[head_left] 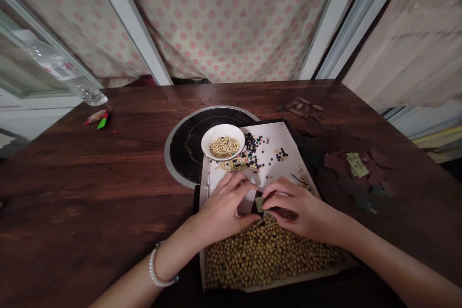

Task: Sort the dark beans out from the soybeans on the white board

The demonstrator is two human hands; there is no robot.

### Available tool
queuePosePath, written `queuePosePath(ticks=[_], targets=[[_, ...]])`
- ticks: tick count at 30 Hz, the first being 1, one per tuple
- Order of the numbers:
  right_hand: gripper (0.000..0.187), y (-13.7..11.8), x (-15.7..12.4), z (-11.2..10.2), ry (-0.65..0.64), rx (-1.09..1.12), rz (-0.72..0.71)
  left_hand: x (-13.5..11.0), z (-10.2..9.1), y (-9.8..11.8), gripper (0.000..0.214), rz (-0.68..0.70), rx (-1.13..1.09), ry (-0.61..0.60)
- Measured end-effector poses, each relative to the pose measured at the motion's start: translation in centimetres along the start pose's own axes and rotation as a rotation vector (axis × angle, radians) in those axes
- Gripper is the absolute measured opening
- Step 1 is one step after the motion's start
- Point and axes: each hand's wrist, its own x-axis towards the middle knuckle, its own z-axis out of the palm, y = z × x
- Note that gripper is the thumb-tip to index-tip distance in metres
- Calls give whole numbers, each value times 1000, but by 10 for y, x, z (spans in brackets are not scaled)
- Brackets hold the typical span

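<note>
A shallow white box tray [285, 142] lies on the dark wooden table [90, 178]. A big heap of yellow soybeans [263, 255] fills its near half; mixed yellow and dark beans [249, 154] are scattered further back. My left hand [224, 207] rests on the tray floor with fingers curled, a pearl bracelet [157, 267] on its wrist. My right hand [299, 207] pinches a small pale green card [260, 202] at the heap's far edge. Both hands meet at the card. A white bowl [223, 142] of yellow beans stands behind them.
A round black inset ring [187, 144] sits in the table under the bowl. Torn brown and green paper scraps [353, 168] lie at the right. A plastic bottle [61, 70] and red-green wrappers [97, 118] are at the far left. A dotted curtain hangs behind.
</note>
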Motion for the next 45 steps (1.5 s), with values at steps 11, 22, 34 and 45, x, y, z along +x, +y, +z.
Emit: queuePosePath(ticks=[11,22,34,45], targets=[[27,5,-1,5,-77,-14,3,-1,4,-8,43,24,-53,-13],[24,4,2,7,-124,-88,4,-1,6,-9,40,33,-79,2],[23,5,2,11,-102,-132,13,-1,4,-7,41,22,-74,3],[23,5,4,12,-93,-103,3,-2,3,-3,43,-3,-29,-6]])
